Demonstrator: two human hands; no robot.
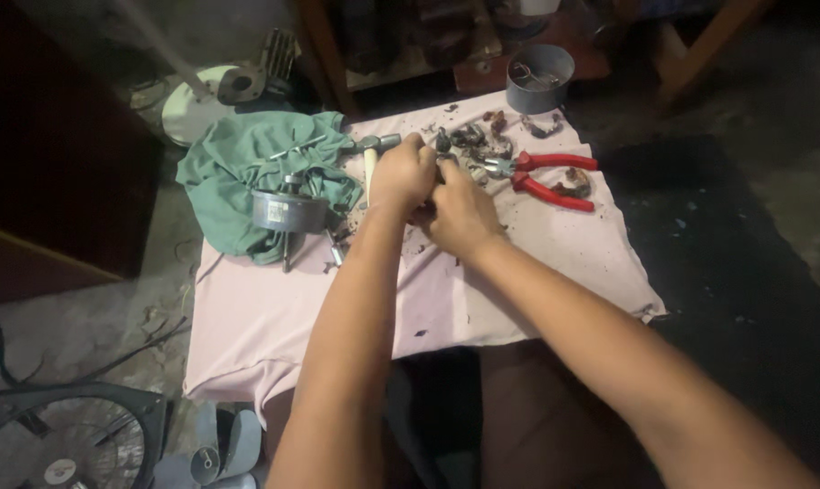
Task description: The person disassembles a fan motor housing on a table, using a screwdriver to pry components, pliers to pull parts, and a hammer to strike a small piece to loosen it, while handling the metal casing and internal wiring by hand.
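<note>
My left hand point(401, 174) and my right hand point(460, 213) are pressed together over the far middle of a pink cloth point(518, 281) on a low table. Both hands are closed around a small part that the fingers hide. Just beyond my left hand lies a hammer point(374, 145) with a pale handle. Red-handled pliers point(546, 177) lie to the right of my hands, beside a scatter of small metal parts point(478, 140).
A green rag point(238, 167) lies at the cloth's left with a grey round motor point(287, 211) on it. A grey cylindrical tin point(538, 79) stands at the back. A fan guard point(61, 439) and fan blades point(220, 448) lie on the floor at lower left.
</note>
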